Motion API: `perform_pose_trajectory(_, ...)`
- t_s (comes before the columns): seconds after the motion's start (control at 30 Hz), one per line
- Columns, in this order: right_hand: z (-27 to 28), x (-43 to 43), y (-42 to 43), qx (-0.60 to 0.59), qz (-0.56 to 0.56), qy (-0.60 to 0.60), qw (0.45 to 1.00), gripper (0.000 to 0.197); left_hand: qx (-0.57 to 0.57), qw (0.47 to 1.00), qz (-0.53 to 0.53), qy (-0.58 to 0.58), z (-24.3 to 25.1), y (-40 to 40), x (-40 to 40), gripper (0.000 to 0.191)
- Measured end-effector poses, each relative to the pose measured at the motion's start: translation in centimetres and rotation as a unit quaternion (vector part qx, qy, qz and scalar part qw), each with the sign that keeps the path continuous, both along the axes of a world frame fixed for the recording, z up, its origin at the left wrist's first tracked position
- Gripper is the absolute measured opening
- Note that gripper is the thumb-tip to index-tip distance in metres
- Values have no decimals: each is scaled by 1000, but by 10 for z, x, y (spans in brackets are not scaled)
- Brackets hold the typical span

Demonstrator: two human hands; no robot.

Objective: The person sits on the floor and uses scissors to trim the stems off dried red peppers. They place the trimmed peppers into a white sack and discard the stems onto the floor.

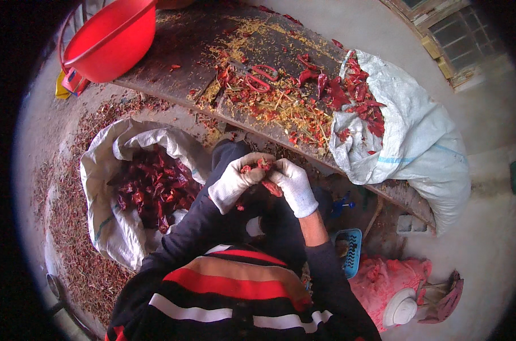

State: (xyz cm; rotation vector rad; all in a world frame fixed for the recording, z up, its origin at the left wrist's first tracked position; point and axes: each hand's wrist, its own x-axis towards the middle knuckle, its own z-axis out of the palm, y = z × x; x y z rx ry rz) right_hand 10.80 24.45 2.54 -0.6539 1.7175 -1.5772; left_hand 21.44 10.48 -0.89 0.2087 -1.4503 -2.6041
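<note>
Both of my hands wear whitish knit gloves and meet above my lap. My left hand [240, 179] pinches dried red chili peppers [264, 164] between thumb and fingers. Close against it, my right hand [295, 185] has its fingertips on a red pepper piece [271, 188] that hangs down between the hands. On the wooden table ahead lie red-handled scissors [260, 79] among pepper scraps, stems and yellow seeds [279, 111]. To my left stands a white woven sack [100, 187], rolled open, with dark red dried peppers [157, 187] inside.
Another white woven sack [424, 123] lies on the table's right end, peppers at its mouth. A red plastic basin [108, 47] sits at the table's left. Stems and scraps [74, 251] cover the floor at left. A blue basket [352, 255] and a pink cloth [377, 285] are at lower right.
</note>
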Motion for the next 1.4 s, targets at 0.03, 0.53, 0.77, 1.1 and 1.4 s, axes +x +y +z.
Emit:
perform_pose_trajectory(0.03,2,1,1,22,11,15,1000,6,-10,1000,-17,-2,3,-1,3,66)
perform_pose_trajectory(0.53,31,11,-2,20,-9,446,895,13,-104,987,17,-119,4,-3,11,8)
perform_pose_trajectory(0.77,19,17,-12,-4,12,571,821,8,-228,968,0,-102,10,-3,17,13)
perform_pose_trajectory(1.1,-16,11,4,49,-8,-59,997,6,-431,901,-27,37,8,-12,17,12)
perform_pose_trajectory(1.4,-76,-10,13,1,-151,-376,914,14,-612,769,-136,126,31,-2,25,17)
